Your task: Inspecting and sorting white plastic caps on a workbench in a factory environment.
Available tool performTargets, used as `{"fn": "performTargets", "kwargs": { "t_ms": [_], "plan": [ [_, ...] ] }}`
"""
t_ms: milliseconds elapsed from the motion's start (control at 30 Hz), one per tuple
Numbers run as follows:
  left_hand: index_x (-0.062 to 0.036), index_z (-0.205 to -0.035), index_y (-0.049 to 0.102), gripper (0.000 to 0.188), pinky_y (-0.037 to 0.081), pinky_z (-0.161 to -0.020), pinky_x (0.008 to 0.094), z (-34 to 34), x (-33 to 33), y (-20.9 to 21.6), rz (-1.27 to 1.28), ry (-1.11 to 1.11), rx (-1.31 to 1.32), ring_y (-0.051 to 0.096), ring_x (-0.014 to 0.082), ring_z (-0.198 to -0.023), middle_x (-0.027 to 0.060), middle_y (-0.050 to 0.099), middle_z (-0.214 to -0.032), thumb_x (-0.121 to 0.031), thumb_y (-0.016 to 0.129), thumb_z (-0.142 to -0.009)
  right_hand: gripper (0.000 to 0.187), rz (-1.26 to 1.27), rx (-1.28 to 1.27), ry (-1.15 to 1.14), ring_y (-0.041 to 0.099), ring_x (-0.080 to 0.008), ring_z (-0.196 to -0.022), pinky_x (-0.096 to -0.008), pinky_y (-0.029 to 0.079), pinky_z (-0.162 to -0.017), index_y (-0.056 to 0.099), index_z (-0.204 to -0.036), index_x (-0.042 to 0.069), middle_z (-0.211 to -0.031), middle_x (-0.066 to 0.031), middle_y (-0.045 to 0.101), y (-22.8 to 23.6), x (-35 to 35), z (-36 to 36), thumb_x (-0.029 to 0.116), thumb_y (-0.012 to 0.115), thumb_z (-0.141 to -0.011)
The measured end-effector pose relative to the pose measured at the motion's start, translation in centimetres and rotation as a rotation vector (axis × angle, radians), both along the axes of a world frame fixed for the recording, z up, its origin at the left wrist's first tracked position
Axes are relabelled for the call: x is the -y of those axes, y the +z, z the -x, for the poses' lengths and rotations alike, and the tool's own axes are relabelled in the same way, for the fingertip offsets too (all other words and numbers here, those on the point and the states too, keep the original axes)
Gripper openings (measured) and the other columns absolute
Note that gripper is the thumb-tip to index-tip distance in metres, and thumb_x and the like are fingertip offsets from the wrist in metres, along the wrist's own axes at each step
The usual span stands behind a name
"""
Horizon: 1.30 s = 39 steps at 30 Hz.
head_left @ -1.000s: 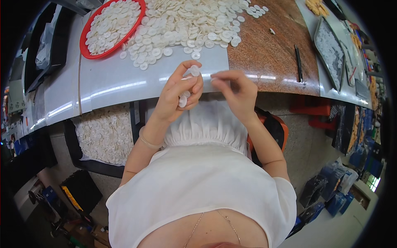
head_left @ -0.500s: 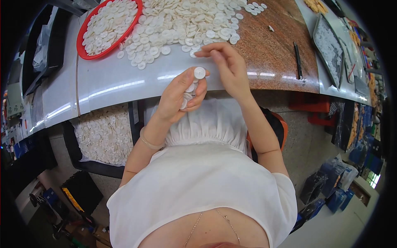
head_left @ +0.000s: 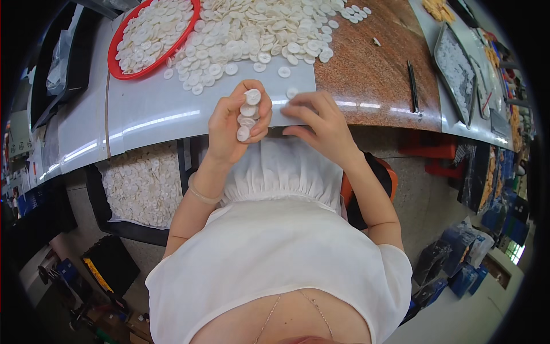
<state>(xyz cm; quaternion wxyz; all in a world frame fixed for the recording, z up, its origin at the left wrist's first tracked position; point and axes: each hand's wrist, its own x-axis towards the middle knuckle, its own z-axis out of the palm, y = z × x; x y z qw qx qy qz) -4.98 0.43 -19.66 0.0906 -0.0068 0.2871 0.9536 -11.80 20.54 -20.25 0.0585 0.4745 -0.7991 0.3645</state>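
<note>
My left hand (head_left: 229, 120) is curled around several small white round discs (head_left: 249, 111), which show in a column between the thumb and fingers. Each disc has a raised ring or mark at its centre. To the right, my right hand (head_left: 321, 123) hovers over the table's near edge with thumb and fingers apart, slightly blurred. A single loose disc (head_left: 292, 92) lies just beyond its fingertips; whether they touch cannot be seen. Farther back spreads a large heap of the same discs (head_left: 252, 28), with a few strays (head_left: 284, 71) on its near side.
A red basin (head_left: 114, 63) full of discs stands at the back left. On the brown stone-look board (head_left: 366, 74) lies a black pen (head_left: 412, 86). A metal tray (head_left: 471, 109) with white pieces is at the right. Below the table sits a black-rimmed bin (head_left: 106, 221) of discs.
My left hand has moved left and turned, showing more of the discs in it. My right hand has come back from the heap toward the table edge. Loose discs now lie nearer to me.
</note>
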Motion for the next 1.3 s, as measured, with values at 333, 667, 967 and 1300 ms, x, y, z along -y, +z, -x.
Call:
{"fn": "performTargets", "kwargs": {
  "t_ms": [333, 667, 967, 1300],
  "plan": [
    [-0.0061, -0.103, 0.049, 0.025, 0.026, -0.038, 0.0191, 0.3, -1.2, 0.5, 0.178, 0.054, 0.106, 0.04, 0.0071, -0.051, 0.0042, 0.053, -0.082, -0.03, 0.042, -0.098, 0.016, 0.475, 0.689, -0.218, 0.063, -0.0109, -0.081, -0.0227, 0.048, -0.074, 0.06, -0.098, 0.003, -0.09, -0.0051, 0.067, -0.5, 1.9, -0.1, -0.003, 0.068, -0.085],
    [-0.0008, -0.116, 0.053, 0.047, 0.026, -0.038, 0.0171, 0.0, -1.5, 0.6, 0.137, -0.18, 0.136, 0.037, 0.0042, -0.052, -0.0003, 0.045, -0.077, -0.043, 0.035, -0.104, 0.02, 0.621, 0.757, -0.13, 0.061, -0.0092, -0.089, -0.0239, 0.045, -0.083, 0.056, -0.105, 0.001, -0.091, -0.0068, 0.068, 1.9, 3.1, 0.3, 0.002, 0.066, -0.088],
    [0.0001, -0.115, 0.052, 0.047, 0.026, -0.038, 0.0166, -0.3, -1.0, 0.5, 0.105, -0.131, 0.116, 0.036, 0.0041, -0.052, -0.0004, 0.044, -0.077, -0.042, 0.035, -0.105, 0.03, 0.048, 0.017, -0.054, 0.061, -0.0239, -0.088, -0.0305, 0.048, -0.081, 0.066, -0.105, 0.007, -0.101, -0.0052, 0.067, 1.0, -0.2, 0.0, 0.005, 0.074, -0.076],
    [-0.006, -0.11, 0.053, 0.041, 0.025, -0.038, 0.0183, 0.0, -1.6, 0.8, 0.16, -0.108, 0.114, 0.036, 0.0041, -0.051, -0.0002, 0.048, -0.076, -0.043, 0.036, -0.104, 0.02, 0.555, 0.84, -0.198, 0.062, -0.0082, -0.084, -0.0209, 0.047, -0.073, 0.064, -0.106, 0.002, -0.093, -0.0029, 0.068, 0.6, -0.1, -1.1, -0.003, 0.066, -0.086]
  ]
}}
